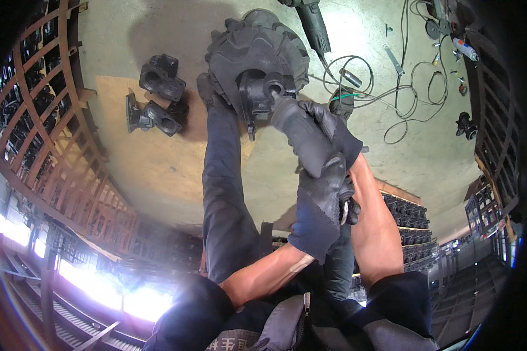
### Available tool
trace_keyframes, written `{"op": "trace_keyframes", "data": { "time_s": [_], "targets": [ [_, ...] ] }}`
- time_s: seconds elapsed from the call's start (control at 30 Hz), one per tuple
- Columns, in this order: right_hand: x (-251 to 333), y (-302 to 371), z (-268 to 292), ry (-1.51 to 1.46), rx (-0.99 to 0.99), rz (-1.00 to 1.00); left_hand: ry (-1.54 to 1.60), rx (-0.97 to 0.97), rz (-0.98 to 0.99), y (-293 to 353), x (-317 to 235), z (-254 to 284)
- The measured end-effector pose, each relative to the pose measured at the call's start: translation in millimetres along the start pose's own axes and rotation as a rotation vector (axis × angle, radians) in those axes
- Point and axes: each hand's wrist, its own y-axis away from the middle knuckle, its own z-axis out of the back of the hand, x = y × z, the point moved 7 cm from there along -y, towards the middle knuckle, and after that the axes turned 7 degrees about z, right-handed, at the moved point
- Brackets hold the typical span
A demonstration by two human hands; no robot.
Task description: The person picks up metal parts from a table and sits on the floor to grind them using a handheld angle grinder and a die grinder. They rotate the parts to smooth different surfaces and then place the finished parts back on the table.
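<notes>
A black die grinder [303,140] is held in both my gloved hands, angled up and away from me. My right hand [332,126] wraps around its front part, fingers closed. Closer to my body, my left hand [321,196] is closed on the tool's rear end. The grinder's tip meets the round opening of a dark metal casting [253,96]; how deep it reaches is hidden. Beneath that casting lies a chunky black lugged tire [257,50], between my feet.
Several black castings [162,77] sit on a brown sheet [114,105] at left. An angle grinder [313,26] lies beyond the tire. Looping cables [413,93], a spray can [465,49] and small tools are at right. Rusty metal crates [52,99] stand at left.
</notes>
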Motion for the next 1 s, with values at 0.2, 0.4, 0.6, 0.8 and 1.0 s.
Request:
{"op": "trace_keyframes", "data": {
  "time_s": [0.2,0.4,0.6,0.8,1.0],
  "targets": [
    [-17,-16,12,-0.077,0.040,0.107,-0.041,-0.023,-0.086,1,-8,-7],
    [-3,-8,-1,-0.169,0.147,0.106,-0.084,-0.003,-0.045,-9,0,1],
    [22,6,-13,-0.162,-0.007,-0.020,-0.107,0.062,-0.080,-10,-5,-9],
    [-20,-28,13,-0.070,0.115,0.206,-0.120,0.008,-0.008,-6,-14,-13],
    [-9,-9,6,-0.056,0.063,0.197,-0.106,-0.021,-0.018,-2,-12,-14]
  ]
}}
